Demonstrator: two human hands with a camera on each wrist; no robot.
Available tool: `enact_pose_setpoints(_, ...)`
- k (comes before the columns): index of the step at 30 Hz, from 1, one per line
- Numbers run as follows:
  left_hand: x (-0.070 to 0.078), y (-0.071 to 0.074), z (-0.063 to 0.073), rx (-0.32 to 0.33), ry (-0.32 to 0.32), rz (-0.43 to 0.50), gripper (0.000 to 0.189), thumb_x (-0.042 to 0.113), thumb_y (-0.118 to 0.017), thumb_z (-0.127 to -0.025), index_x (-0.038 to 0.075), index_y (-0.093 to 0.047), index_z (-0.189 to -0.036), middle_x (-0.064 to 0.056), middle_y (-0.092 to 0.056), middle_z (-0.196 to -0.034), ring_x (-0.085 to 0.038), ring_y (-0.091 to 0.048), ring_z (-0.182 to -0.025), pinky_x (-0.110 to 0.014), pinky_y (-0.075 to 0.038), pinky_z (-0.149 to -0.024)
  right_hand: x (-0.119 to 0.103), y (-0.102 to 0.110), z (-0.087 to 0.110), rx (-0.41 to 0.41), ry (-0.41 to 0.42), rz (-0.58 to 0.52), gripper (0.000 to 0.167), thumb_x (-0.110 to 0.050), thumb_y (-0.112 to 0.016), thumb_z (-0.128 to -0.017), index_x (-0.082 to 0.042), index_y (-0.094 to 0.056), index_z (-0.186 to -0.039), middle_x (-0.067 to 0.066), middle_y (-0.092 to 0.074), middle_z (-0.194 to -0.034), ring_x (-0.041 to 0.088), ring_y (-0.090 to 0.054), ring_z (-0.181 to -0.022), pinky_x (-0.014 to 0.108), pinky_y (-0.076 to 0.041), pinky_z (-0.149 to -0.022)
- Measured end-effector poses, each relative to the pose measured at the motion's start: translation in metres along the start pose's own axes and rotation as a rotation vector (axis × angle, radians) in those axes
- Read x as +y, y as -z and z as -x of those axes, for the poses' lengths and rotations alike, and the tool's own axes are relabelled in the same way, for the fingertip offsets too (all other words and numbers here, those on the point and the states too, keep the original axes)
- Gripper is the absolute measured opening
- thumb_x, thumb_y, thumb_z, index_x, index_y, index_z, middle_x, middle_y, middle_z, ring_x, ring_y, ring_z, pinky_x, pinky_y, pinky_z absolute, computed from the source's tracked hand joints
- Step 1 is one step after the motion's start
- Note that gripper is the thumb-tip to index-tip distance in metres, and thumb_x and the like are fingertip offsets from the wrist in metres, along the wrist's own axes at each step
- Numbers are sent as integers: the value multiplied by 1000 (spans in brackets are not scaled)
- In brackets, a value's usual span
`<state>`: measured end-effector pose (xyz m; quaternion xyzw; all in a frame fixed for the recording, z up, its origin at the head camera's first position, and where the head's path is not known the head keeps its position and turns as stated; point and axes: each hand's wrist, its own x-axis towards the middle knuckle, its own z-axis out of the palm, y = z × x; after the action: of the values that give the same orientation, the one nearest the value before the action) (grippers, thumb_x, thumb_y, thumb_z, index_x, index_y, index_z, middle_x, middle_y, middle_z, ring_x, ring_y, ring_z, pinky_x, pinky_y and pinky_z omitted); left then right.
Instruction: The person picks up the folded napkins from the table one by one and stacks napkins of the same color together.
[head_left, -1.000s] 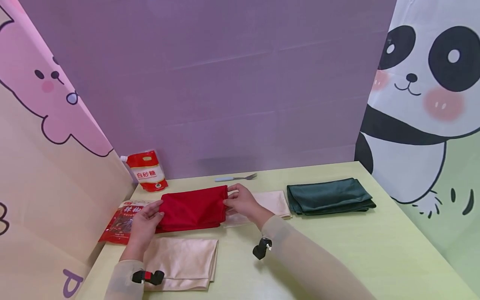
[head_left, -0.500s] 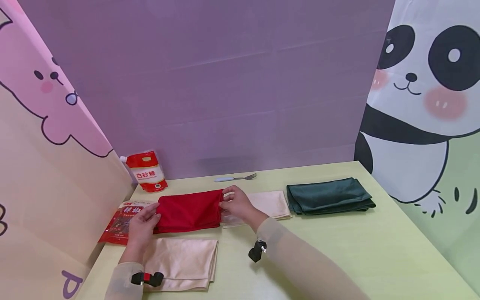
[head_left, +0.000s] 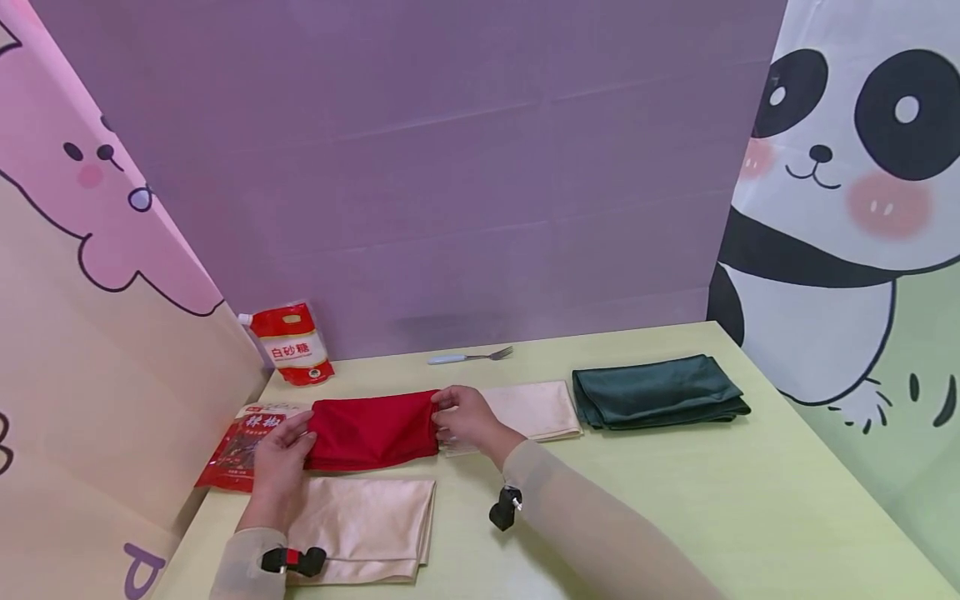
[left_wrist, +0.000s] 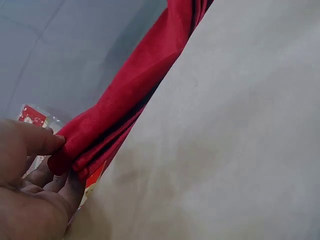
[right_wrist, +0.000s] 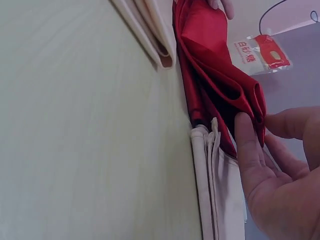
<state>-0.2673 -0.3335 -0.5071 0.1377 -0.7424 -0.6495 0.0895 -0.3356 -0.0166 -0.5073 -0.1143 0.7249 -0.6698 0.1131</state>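
A folded red satin cloth [head_left: 372, 431] is held by its two ends in the head view. My left hand [head_left: 281, 458] pinches its left end between thumb and fingers; the left wrist view shows the stacked red folds [left_wrist: 95, 135] there. At the right end, the thumb and fingers of my right hand [head_left: 470, 422] pinch the layers, whose looped folds [right_wrist: 220, 75] show in the right wrist view. Just in front of it lies a folded beige cloth [head_left: 363, 525]. A cream cloth [head_left: 532, 408] lies behind my right hand, partly covered.
A red chili packet [head_left: 236, 450] lies beside my left hand, partly hidden by it. Behind it stands a red and white sugar bag [head_left: 294, 348]. A fork [head_left: 472, 357] lies near the back edge, and a folded dark green cloth [head_left: 656, 393] lies at the right.
The red cloth has come down toward me and slightly left, between both hands. My right hand has moved left and nearer; my left hand has shifted only a little.
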Motion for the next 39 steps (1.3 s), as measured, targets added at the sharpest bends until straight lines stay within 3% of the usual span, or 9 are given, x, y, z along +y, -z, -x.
enact_pose_setpoints(12,2,4,-1,-4,62,61,48,10,-55,-109,23,-53,-155,-6,-49,-158,-22,-46,-141,-19,-51,-98,3,-3,0,-59,-2,46,41,4,-64,-98,8,-60,-138,22,-63,-128,28,-74,-97,39,-63,-82)
enact_pose_setpoints(16,4,4,-9,10,38,-61,46,13,-57,-109,23,-55,-154,-6,-51,-158,-24,-46,-142,-21,-51,-101,0,-3,3,-58,23,125,43,2,-64,-98,8,-59,-140,21,-63,-131,29,-70,-106,36,-62,-84)
enact_pose_setpoints(19,4,4,-15,28,2,-156,44,12,-58,-108,19,-57,-151,-10,-54,-155,-28,-48,-140,-30,-48,-108,-1,-3,5,-60,34,172,44,1,-65,-97,7,-59,-141,20,-64,-131,29,-68,-110,33,-61,-83)
enact_pose_setpoints(25,4,2,-18,38,3,-228,42,8,-59,-107,15,-60,-148,-15,-56,-151,-33,-49,-140,-48,-45,-114,-2,-2,6,-92,33,181,49,0,-66,-95,8,-57,-143,20,-63,-136,32,-67,-116,35,-60,-87)
enact_pose_setpoints(31,5,1,-16,-35,-7,-339,49,9,-62,-105,10,-54,-153,-23,-48,-156,-41,-44,-141,-55,-43,-114,-5,-2,11,-117,28,214,54,-2,-68,-95,8,-53,-147,20,-58,-144,35,-62,-124,37,-59,-91)
enact_pose_setpoints(39,2,0,-20,-90,25,-367,62,7,-67,-102,10,-43,-159,-23,-37,-163,-45,-35,-148,-54,-42,-114,-8,-4,15,-142,24,229,59,-1,-70,-94,11,-49,-148,23,-57,-145,37,-61,-125,39,-58,-94)
